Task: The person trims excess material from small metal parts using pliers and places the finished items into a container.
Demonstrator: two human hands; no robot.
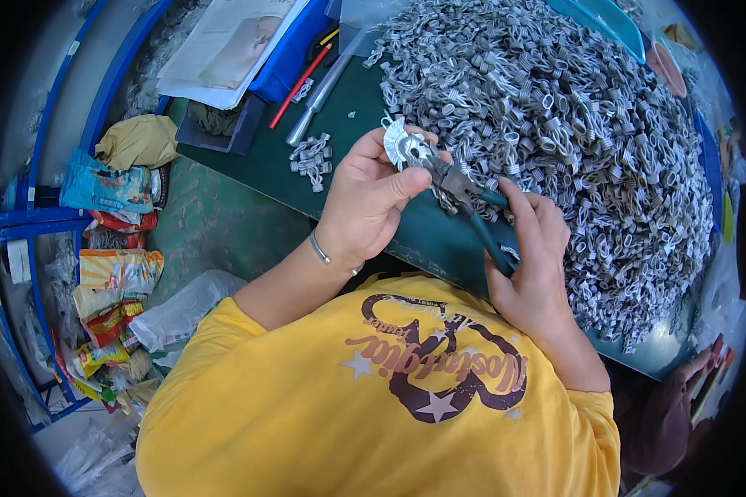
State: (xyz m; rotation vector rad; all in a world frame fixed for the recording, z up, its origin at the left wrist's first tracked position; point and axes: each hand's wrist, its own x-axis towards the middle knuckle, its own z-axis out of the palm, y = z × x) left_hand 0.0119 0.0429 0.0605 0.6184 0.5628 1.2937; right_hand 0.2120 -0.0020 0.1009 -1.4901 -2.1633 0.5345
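My left hand, wearing a silver cuff bracelet, pinches a shiny silver metal piece with a fan-shaped edge, thumb in front. In my right hand is a pair of pliers with dark green handles, fingers and thumb spread around them. The plier jaws meet the metal piece at my left fingertips; how they grip it is partly hidden. Both hands are above the near edge of the dark green table. Just beyond them rises a big heap of small grey metal fittings with loops.
A small group of fittings lies left of the heap, near a red pencil and a pointed metal rod. Papers rest by a blue bin. Bags crowd the left rack. A person's sleeve shows lower right.
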